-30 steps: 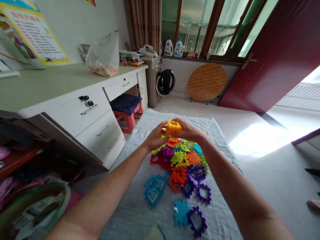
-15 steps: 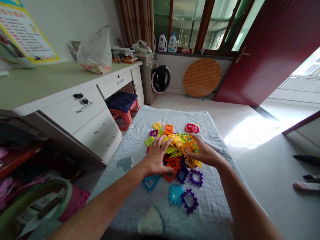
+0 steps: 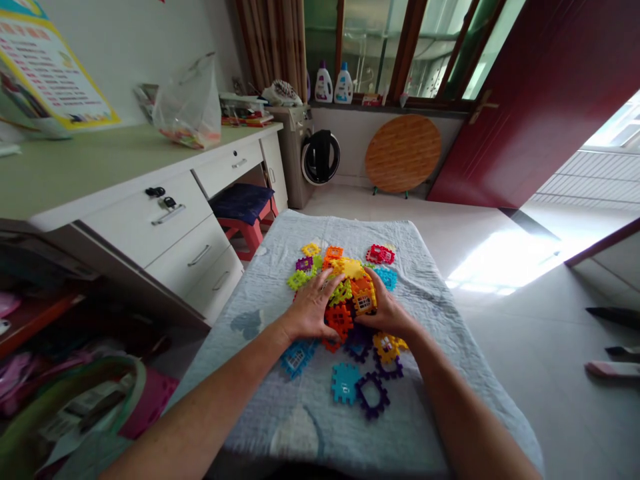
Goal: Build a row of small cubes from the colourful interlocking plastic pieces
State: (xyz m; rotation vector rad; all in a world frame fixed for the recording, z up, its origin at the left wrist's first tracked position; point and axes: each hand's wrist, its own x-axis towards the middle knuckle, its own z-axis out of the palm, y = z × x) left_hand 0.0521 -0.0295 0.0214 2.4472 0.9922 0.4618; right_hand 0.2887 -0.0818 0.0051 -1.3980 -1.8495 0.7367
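Note:
A heap of coloured plastic interlocking blocks [image 3: 340, 293] lies on the cloth-covered table [image 3: 270, 267], with yellow, green and orange pieces on top. My left hand [image 3: 313, 307] curls round the heap's left side, its thumb low by an orange-red piece [image 3: 339, 319]. From the right, my right hand [image 3: 387, 308] presses an orange window piece [image 3: 363, 300], thumb and fingers bent round the pile's edge. The pieces under my palms are hidden. In front of the hands lie a light-blue square piece [image 3: 345, 383] and a purple frame piece [image 3: 373, 395].
Loose pieces surround the heap: a red piece [image 3: 380, 254] behind, a blue window piece [image 3: 297, 359] left, a yellow window piece [image 3: 387, 347] right. A white desk [image 3: 175, 220] stands left, with a stool [image 3: 245, 207] under it. A washing machine [image 3: 295, 153] stands beyond.
My right hand has moved left and inward, pushing yellow and orange pieces into a tighter heap. A light-blue piece now shows behind it, and a yellow window piece sits apart at the front right.

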